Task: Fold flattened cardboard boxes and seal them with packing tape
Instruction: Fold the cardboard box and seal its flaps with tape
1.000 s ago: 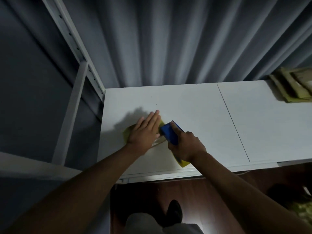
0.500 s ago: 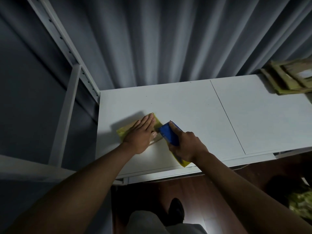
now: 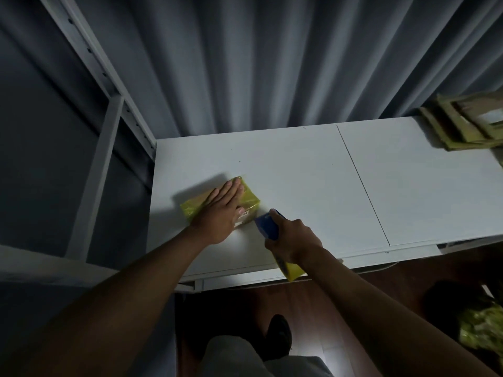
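A small box [image 3: 250,199] wrapped in yellow tape lies on the white table [image 3: 313,186] near its front left. My left hand [image 3: 221,212] presses flat on top of the box, fingers together and stretched out. My right hand [image 3: 292,239] grips a blue tape dispenser [image 3: 268,225] with a yellow tape roll [image 3: 291,270] showing below my wrist. The dispenser's front edge is just right of the box, slightly apart from it.
A stack of flattened cardboard boxes [image 3: 468,123] lies at the table's far right corner. A white metal shelf frame [image 3: 109,104] stands to the left, grey curtains [image 3: 272,63] behind. Yellow-green material [image 3: 481,327] lies on the floor at lower right. My foot [image 3: 277,330] is under the table edge.
My right hand has pulled the dispenser back off the box toward me and to the right. My left hand stays flat on the box, more of which shows now.
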